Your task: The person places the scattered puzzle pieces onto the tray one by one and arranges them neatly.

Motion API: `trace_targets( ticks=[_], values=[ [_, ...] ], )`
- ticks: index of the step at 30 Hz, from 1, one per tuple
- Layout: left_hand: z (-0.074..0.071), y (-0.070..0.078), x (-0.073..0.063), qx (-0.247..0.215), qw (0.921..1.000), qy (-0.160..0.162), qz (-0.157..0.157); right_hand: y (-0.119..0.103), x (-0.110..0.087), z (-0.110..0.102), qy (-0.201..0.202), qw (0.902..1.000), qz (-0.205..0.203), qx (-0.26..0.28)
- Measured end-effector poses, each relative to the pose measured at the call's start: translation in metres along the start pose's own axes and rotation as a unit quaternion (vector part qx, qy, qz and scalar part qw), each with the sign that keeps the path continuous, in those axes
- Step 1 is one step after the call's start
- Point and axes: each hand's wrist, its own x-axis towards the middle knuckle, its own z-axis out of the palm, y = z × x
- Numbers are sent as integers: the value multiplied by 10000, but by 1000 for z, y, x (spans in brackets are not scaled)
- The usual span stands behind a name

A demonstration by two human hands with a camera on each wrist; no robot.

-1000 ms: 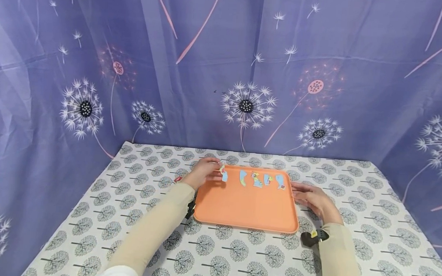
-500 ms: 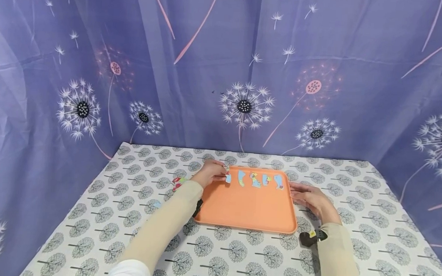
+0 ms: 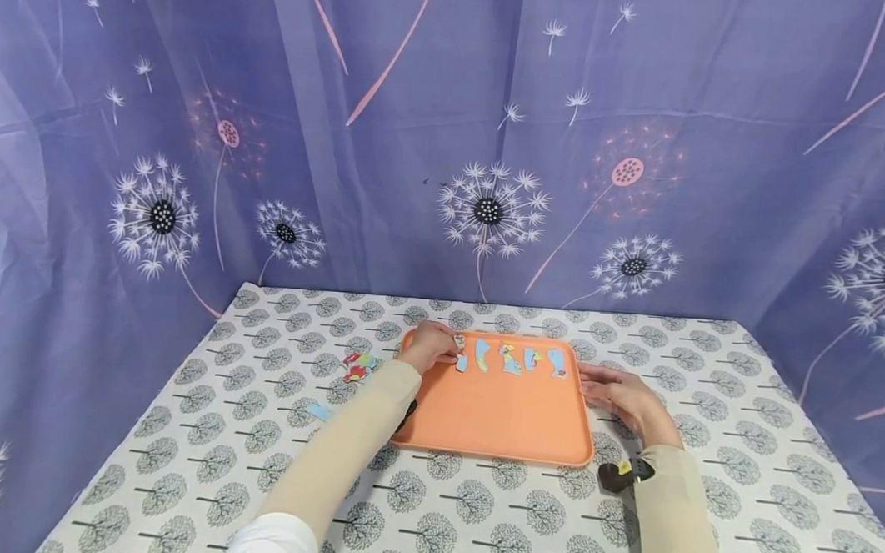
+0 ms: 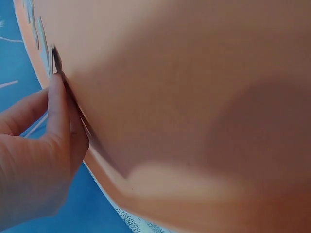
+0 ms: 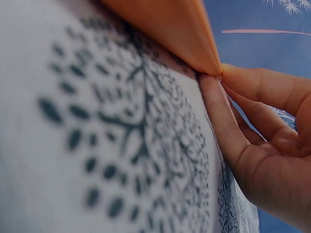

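Note:
An orange tray [image 3: 503, 417] lies on the table. At its far left corner my left hand [image 3: 431, 345] pinches a small light blue puzzle piece [image 3: 461, 363] between thumb and fingers, close over the tray floor. In the left wrist view the puzzle piece [image 4: 56, 58] stands out edge-on past the fingertips. Several printed puzzle pieces [image 3: 511, 359] line up to the right of it along the tray's far side. My right hand [image 3: 624, 396] grips the tray's right rim; in the right wrist view its thumb and forefinger meet at the orange edge [image 5: 206, 53].
Left of the tray, red and green pieces [image 3: 358, 366] lie on the tree-print tablecloth [image 3: 252, 467], partly behind my left sleeve. A light blue piece [image 3: 320, 410] is nearer to me. A purple dandelion curtain [image 3: 387, 182] hangs behind the table.
My left hand has moved a little right and down with its puzzle piece, bringing it into the row. More loose pieces show left of my sleeve. The right hand stays at the rim.

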Motion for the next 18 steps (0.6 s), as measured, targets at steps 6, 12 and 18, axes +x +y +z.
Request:
trace_targets(
  ticks=[6, 12, 18],
  values=[
    [1, 0, 0, 176, 9997, 156, -2, 0, 0, 2, 77, 9999, 23, -147],
    [2, 2, 0, 247, 9994, 224, -95, 2, 1, 0, 120, 9997, 67, -202],
    [2, 3, 1, 442, 9987, 245, -110, 1, 2, 0, 145, 9997, 59, -191]
  ],
)
